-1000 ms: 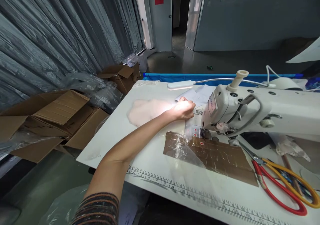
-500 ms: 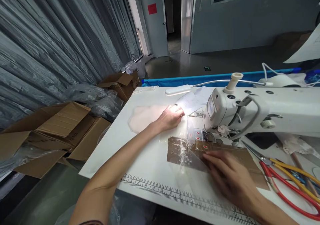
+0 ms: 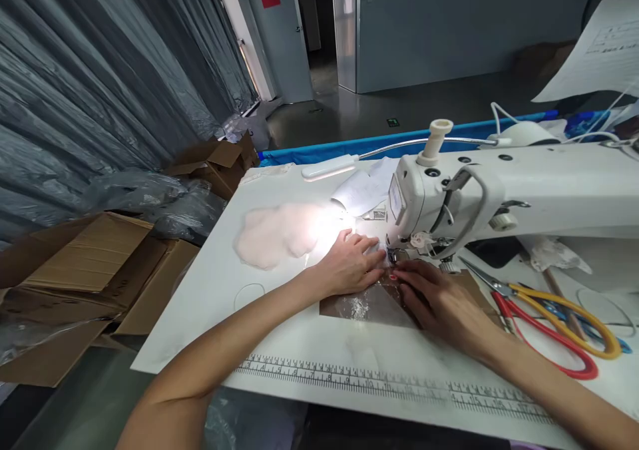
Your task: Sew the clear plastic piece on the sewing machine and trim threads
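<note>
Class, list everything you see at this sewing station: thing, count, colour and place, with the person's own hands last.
sewing machine: one, white, right of table
lamp: one, white, on a gooseneck, behind the hands
brown patch: one, brown, glossy, under the hands
clear film: one, transparent, at the needle
pink fluff: one, pale pink, left of the hands
scissors: several, red and yellow handles, far right
printed ruler: one, black marks, near table edge
table: one, white
cardboard boxes: several, brown, floor at left
left hand: flat on the film
right hand: flat on the patch
</note>
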`<state>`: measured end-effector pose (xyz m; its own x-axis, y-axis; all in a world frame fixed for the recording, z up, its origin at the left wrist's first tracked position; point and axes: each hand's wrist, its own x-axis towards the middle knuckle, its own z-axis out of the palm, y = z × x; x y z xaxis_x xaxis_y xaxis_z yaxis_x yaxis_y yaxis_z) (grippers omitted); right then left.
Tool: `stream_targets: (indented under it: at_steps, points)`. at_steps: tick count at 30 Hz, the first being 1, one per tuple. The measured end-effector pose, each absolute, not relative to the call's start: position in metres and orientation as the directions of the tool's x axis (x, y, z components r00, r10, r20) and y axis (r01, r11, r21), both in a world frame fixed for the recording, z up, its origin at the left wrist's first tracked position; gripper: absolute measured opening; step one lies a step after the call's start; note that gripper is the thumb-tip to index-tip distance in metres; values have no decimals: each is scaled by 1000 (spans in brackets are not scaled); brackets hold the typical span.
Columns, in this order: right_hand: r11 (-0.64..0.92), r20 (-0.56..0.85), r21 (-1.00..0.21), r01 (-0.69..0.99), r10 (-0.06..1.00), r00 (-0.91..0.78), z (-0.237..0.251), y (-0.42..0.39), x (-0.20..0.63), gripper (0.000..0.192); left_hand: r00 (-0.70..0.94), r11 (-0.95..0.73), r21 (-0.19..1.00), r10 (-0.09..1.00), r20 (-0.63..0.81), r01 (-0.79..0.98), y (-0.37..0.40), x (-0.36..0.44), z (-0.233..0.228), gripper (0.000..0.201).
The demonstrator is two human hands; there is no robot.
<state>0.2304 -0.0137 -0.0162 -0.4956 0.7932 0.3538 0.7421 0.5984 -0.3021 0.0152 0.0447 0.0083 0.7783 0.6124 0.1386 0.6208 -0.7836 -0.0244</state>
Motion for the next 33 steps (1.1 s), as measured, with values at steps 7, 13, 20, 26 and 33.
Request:
stream_targets:
  at_steps: [7, 13, 20, 26, 33]
  points:
    - [534, 329, -249, 808, 832, -448, -17, -10, 224, 41, 748, -763, 51, 643, 165, 645, 47, 18, 6, 37]
    - [512, 316, -186, 838, 839, -443, -32, -13, 222, 37, 691, -722, 77, 683, 234, 688, 44, 20, -4, 32]
    - [498, 334, -232, 836, 848, -413, -27, -16, 221, 35, 658, -699, 75, 700, 277, 712, 46, 22, -8, 27]
    - [503, 366, -258, 825, 841, -399, -25, -17, 218, 37, 652, -702, 101, 697, 298, 705, 47, 22, -7, 26]
    - [462, 300, -126, 878, 861, -410, -28, -14, 214, 38, 662, -708, 101, 694, 284, 699, 50, 23, -8, 26]
